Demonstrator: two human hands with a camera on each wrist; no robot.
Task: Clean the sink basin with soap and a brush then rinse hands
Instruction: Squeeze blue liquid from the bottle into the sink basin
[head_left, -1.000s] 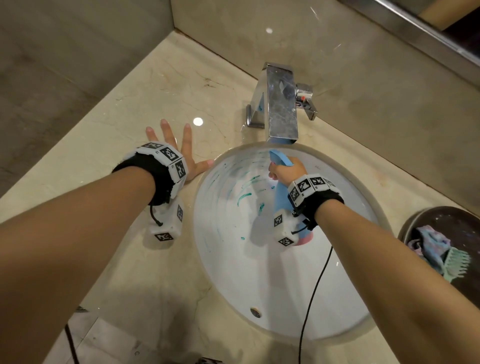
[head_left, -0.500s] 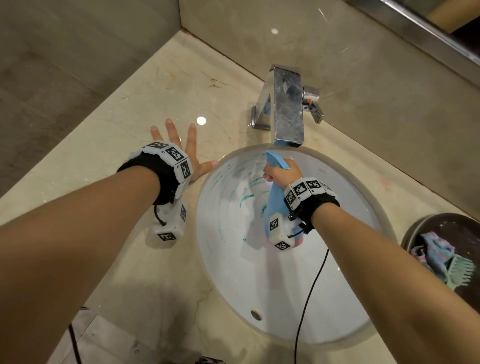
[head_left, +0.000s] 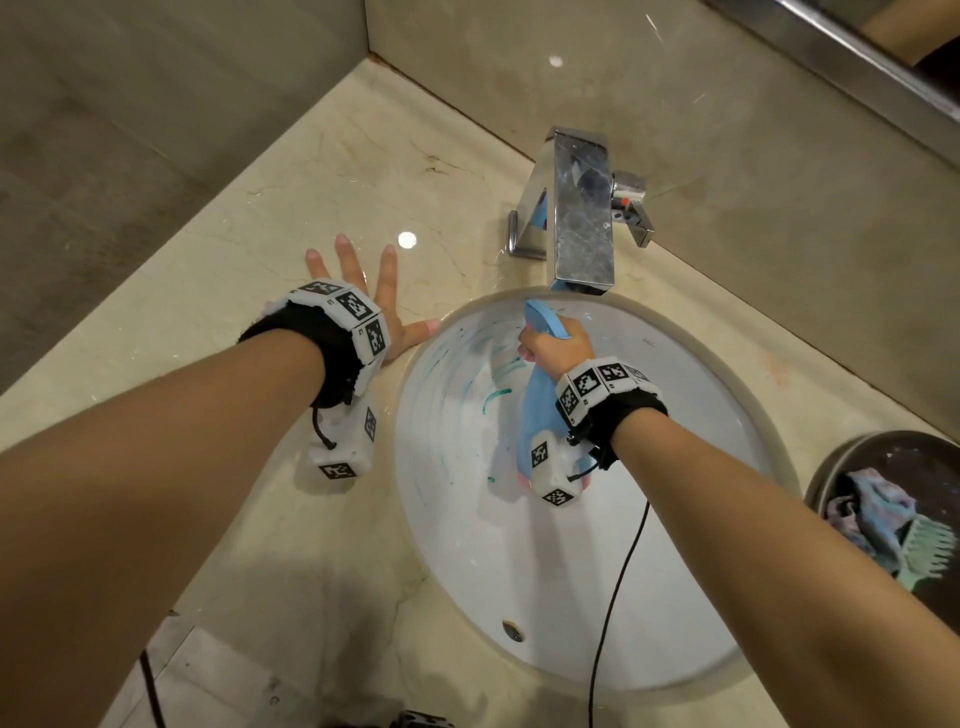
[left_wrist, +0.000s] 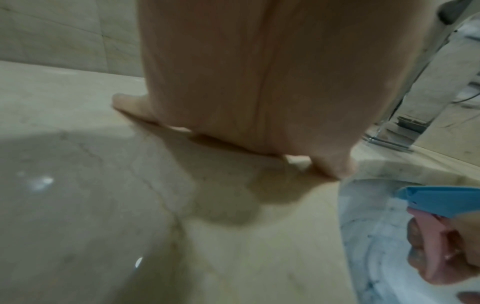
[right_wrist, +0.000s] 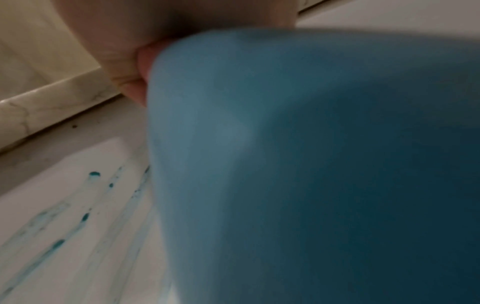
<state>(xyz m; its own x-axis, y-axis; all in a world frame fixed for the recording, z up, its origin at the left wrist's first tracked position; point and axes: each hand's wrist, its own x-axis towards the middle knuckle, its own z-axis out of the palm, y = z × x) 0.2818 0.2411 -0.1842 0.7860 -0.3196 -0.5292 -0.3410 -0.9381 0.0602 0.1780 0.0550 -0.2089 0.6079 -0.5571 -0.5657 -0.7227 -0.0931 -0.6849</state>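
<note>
A white oval sink basin is set in a beige marble counter, and teal soap streaks run down its far left wall. My right hand grips a blue spray bottle by its neck, low in the basin under the chrome faucet. The bottle's blue nozzle and pink trigger show in the left wrist view, with my fingers on the trigger. The blue bottle body fills the right wrist view. My left hand lies flat and spread on the counter, left of the basin.
A dark round bowl at the right edge holds a crumpled cloth and a mint green brush. Tiled walls close the counter at the back and left. A black cable hangs from my right wrist across the basin.
My right hand and the bottle have shifted slightly left and toward the far basin wall. The left hand has stayed flat on the counter.
</note>
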